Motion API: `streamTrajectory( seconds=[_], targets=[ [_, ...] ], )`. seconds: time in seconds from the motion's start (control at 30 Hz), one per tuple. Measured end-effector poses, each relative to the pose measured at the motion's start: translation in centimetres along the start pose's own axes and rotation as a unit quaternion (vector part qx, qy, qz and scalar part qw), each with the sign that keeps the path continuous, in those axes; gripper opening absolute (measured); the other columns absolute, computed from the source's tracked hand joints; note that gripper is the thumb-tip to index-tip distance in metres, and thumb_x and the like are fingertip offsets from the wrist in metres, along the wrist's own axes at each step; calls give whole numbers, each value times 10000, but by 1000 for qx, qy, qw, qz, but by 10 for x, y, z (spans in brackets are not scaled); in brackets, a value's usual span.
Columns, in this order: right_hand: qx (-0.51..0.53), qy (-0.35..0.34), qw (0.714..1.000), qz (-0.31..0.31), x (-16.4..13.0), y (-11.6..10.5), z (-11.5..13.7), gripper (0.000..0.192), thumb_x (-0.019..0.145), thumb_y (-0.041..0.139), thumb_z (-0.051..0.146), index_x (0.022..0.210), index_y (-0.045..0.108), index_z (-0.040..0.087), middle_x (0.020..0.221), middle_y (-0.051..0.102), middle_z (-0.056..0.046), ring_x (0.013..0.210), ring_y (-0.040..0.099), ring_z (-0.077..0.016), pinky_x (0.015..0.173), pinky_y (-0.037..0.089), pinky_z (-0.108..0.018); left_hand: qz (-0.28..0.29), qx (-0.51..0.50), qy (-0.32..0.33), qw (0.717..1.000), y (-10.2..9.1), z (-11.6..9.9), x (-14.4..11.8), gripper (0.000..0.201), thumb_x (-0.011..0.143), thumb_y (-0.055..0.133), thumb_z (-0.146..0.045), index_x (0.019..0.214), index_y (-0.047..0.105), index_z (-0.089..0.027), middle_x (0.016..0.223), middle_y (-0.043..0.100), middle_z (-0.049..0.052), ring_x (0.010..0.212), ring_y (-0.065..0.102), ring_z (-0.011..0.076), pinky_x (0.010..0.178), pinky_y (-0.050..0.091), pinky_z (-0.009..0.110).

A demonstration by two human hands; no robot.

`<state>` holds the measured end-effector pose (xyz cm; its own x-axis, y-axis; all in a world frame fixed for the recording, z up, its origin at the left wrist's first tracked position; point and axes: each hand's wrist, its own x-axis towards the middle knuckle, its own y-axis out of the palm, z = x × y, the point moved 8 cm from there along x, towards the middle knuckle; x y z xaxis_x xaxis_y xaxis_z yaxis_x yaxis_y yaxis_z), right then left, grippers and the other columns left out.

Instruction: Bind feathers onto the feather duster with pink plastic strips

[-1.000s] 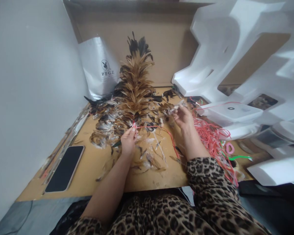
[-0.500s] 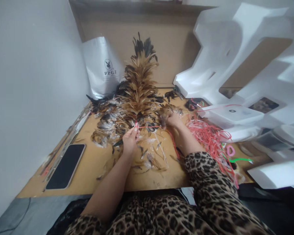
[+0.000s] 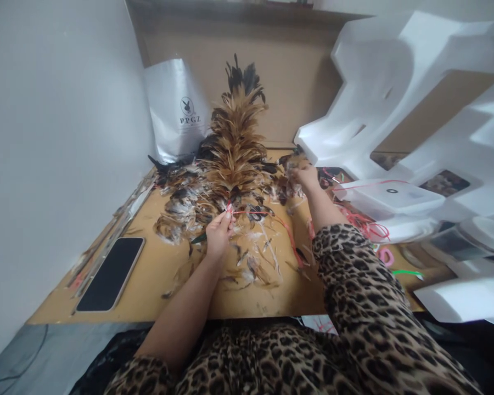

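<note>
Left hand (image 3: 219, 235) pinched tight on bound near end of feather bundle (image 3: 236, 140), which stretches away toward far side. Red string (image 3: 251, 212) runs right from fingertips. Right hand (image 3: 307, 178) farther off, fingers curled at loose feathers (image 3: 294, 162); cannot tell grip.

The person wears a leopard-print top (image 3: 263, 359), its tan ground covered with black, broken rings around brown centres. The spots vary in size and sit close together. Across the front the cloth falls in soft folds, and the pattern runs on into the sleeves. The right sleeve (image 3: 358, 280) is loose and roomy, creased along its length, and ends in a bunched cuff (image 3: 333, 238) on the forearm. Of the left sleeve (image 3: 148, 376), only the end shows, at the bottom edge, wrinkled and in the same print. Both forearms are bare beyond the cloth, as are the left hand (image 3: 219, 235) and right hand (image 3: 307, 176).
</note>
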<state>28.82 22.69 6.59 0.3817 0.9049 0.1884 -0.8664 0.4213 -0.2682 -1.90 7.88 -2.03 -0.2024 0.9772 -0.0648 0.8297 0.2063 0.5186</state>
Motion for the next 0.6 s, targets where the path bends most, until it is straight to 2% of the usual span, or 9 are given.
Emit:
streamTrajectory(
  seconds=[0.07, 0.1, 0.17, 0.23, 0.3, 0.4, 0.5, 0.6],
  targets=[
    [91, 28, 995, -31, -12, -7, 4, 119, 578, 602, 177, 661, 521, 156, 494, 498, 31, 472, 473, -89, 432, 381, -202, -2, -1, 2, 1000, 0, 0, 0, 330, 635, 729, -391, 801, 671, -112, 629, 560, 0, 454, 374, 11, 381, 220, 130],
    [156, 44, 986, -26, -21, -6, 7, 141, 577, 612, 177, 685, 523, 161, 511, 512, 29, 473, 480, -87, 421, 373, -194, -2, -2, 3, 1000, 0, 1, 0, 333, 635, 731, -390, 811, 673, -114, 628, 562, -1, 455, 377, 11, 382, 222, 130],
    [264, 66, 961, 49, -47, 8, 19, 180, 572, 655, 188, 702, 533, 167, 532, 528, 27, 468, 473, -74, 393, 341, -171, 1, -2, 3, 1000, 2, 2, -1, 338, 636, 732, -393, 823, 676, -117, 629, 565, -2, 457, 379, 11, 384, 225, 131],
    [315, 91, 933, 150, -84, 30, 32, 204, 571, 697, 221, 679, 532, 166, 513, 503, 36, 441, 423, -49, 368, 296, -149, 3, -4, 3, 1000, 2, 3, -2, 342, 642, 729, -393, 838, 677, -118, 642, 574, 3, 468, 387, 13, 387, 227, 131],
    [342, 109, 908, 218, -122, 51, 42, 232, 564, 725, 244, 665, 532, 162, 497, 481, 50, 413, 372, -29, 351, 253, -140, 1, -4, 7, 1000, 2, 3, -2, 343, 648, 724, -394, 841, 678, -114, 649, 578, 7, 475, 386, 16, 390, 224, 133],
    [328, 110, 902, 260, -166, 81, 49, 251, 570, 732, 288, 645, 527, 163, 474, 482, 60, 372, 334, -21, 338, 221, -147, -1, -4, 14, 1000, 1, 2, -1, 345, 655, 715, -405, 833, 680, -111, 648, 579, 6, 457, 350, 13, 388, 207, 145],
    [241, 85, 928, 271, -192, 106, 48, 287, 631, 691, 370, 554, 509, 162, 397, 465, 47, 320, 342, -39, 325, 233, -178, -6, -5, 21, 1000, -1, 2, 1, 345, 658, 711, -407, 838, 680, -114, 622, 564, -4, 442, 331, 14, 393, 202, 159],
    [160, 75, 945, 276, -204, 123, 41, 340, 669, 661, 422, 507, 527, 154, 369, 478, 25, 294, 369, -53, 321, 250, -192, -5, -4, 22, 1000, -2, 3, 1, 333, 668, 700, -412, 816, 674, -115, 553, 504, -27, 437, 345, 25, 406, 219, 168]
  ],
)
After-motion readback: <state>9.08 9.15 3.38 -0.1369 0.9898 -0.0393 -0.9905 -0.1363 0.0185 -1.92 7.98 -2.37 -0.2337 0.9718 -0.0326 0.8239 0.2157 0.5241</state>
